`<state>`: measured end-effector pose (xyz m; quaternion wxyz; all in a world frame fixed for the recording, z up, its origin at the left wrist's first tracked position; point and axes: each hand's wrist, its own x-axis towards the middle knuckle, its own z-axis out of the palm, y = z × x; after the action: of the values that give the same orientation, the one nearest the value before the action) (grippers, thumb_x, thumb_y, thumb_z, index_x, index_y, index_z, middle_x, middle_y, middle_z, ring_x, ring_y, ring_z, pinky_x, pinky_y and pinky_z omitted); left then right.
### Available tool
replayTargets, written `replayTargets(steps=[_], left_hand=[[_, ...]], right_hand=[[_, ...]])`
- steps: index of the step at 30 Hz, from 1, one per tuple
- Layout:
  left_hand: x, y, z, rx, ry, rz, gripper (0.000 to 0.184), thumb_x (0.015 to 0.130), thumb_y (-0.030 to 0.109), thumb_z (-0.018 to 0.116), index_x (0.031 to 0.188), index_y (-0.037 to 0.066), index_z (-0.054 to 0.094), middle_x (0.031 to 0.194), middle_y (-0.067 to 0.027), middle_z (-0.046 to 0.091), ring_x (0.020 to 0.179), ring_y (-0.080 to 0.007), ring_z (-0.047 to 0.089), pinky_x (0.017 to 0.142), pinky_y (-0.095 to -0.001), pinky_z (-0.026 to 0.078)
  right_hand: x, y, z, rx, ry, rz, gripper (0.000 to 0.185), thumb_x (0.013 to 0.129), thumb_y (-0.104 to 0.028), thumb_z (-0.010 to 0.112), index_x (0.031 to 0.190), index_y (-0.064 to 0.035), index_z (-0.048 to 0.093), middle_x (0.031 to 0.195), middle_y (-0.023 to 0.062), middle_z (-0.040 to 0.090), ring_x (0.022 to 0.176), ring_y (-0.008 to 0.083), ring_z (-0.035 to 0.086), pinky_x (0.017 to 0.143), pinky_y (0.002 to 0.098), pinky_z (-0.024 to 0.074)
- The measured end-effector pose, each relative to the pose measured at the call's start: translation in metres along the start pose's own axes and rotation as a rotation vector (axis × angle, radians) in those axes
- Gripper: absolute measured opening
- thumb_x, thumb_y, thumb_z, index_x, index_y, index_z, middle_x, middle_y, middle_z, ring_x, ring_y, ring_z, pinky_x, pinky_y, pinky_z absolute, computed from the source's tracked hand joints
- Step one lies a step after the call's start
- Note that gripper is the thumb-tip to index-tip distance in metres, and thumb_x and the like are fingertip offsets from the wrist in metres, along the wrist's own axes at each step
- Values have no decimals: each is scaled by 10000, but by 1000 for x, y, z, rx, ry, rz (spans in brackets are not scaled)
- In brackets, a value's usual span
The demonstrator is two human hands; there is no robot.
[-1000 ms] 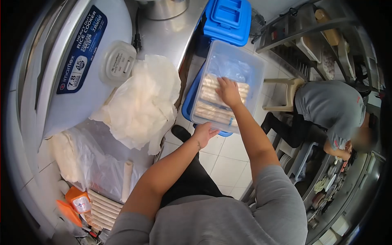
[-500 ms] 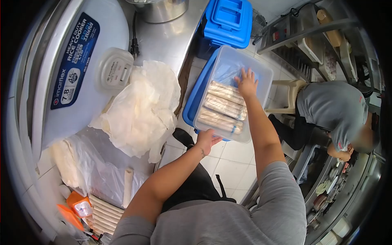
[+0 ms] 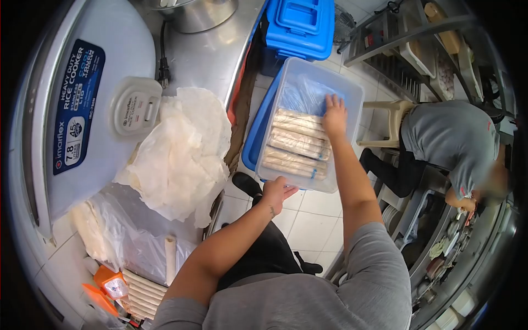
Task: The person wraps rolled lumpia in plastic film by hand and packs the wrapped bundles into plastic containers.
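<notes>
A clear plastic container rests on a blue bin and holds several plastic-wrapped packs of pale rolls, lying side by side. My left hand is closed on the container's near edge, thumb at the rim and fingers beneath. Inside the container, my right hand lies over the end of the farthest pack, beside loose clear plastic. Its fingers are stretched out, slightly bent, with small gaps between the tips.
Thin pale wrapper sheets lie on the steel table beside a large rice cooker. More rolls sit at lower left near an orange scale. A lidded blue box stands beyond. Another person bends over a counter at right.
My right hand's fingers have drawn closer together and bent a little over the far pack. The view has shifted slightly. My left hand stays at the container's edge.
</notes>
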<state>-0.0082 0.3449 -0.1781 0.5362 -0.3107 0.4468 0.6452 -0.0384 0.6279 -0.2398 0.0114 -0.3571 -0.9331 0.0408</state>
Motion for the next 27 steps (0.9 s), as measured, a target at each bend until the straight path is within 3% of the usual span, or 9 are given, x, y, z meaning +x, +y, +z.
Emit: replayTargets(steps=[3, 9, 12, 13, 16, 17, 21, 24, 27], left_hand=[[-2, 6, -1, 28, 3, -21, 291, 851, 90, 496, 1051, -121, 515, 1068, -196, 594, 937, -316, 651, 841, -371, 598], [0, 7, -1, 34, 16, -29, 300, 852, 95, 492, 1059, -122, 502, 1056, -205, 595, 930, -326, 655, 824, -373, 605], [6, 4, -6, 77, 19, -75, 319, 895, 125, 497, 1107, -114, 500, 1090, -203, 603, 989, -337, 649, 853, -403, 585], [3, 7, -4, 100, 15, -99, 329, 916, 139, 502, 1132, -110, 499, 1111, -200, 606, 1019, -341, 646, 866, -418, 576], [-36, 46, 1, 515, -187, -546, 415, 952, 277, 549, 1181, -68, 511, 1118, -193, 614, 1021, -324, 647, 831, -408, 570], [-44, 47, 7, 764, -188, -543, 508, 971, 400, 535, 1243, -26, 486, 1167, -207, 610, 1028, -317, 650, 822, -392, 559], [-20, 16, -20, 565, -156, -197, 486, 1016, 355, 441, 1304, -35, 397, 1287, -230, 557, 1074, -342, 634, 880, -401, 540], [-6, 6, -22, 370, -207, -224, 439, 1031, 306, 409, 1322, -21, 371, 1293, -225, 551, 1077, -340, 630, 906, -421, 535], [-11, 5, -10, 355, -192, -218, 464, 1031, 305, 406, 1380, 11, 325, 1284, -219, 558, 1066, -340, 630, 911, -427, 530]], right_hand=[[17, 17, 7, -193, -49, 96, 362, 914, -122, 445, 1212, 23, 589, 1347, 161, 507, 1263, 326, 453, 1005, 405, 386], [17, -5, -36, -124, 75, 49, 300, 861, -120, 521, 1126, -33, 632, 1237, 133, 562, 1114, 314, 512, 895, 412, 423], [-22, -38, -57, 288, -141, -396, 360, 793, -73, 606, 1153, -60, 619, 1201, 135, 581, 1104, 335, 524, 937, 444, 417], [-34, -45, -56, 270, -179, -361, 367, 787, -77, 621, 1153, -61, 617, 1192, 134, 585, 1098, 334, 526, 940, 445, 416], [-54, -51, -57, 224, -230, -261, 366, 782, -87, 636, 1147, -59, 613, 1171, 129, 590, 1083, 330, 534, 935, 447, 418], [-57, -51, -61, 222, -217, -226, 349, 791, -91, 621, 1139, -56, 612, 1169, 125, 589, 1079, 328, 536, 922, 448, 424], [-80, -46, -46, 221, -401, -259, 356, 819, -104, 588, 1172, -55, 602, 1193, 114, 588, 1107, 321, 531, 921, 446, 431], [-65, -30, -51, 207, 44, -187, 339, 794, -74, 613, 1132, -70, 625, 1161, 123, 601, 1077, 337, 549, 903, 446, 448], [-52, 9, -23, 142, -250, -224, 357, 796, -60, 605, 1152, -65, 625, 1193, 159, 604, 1066, 355, 571, 924, 445, 450]])
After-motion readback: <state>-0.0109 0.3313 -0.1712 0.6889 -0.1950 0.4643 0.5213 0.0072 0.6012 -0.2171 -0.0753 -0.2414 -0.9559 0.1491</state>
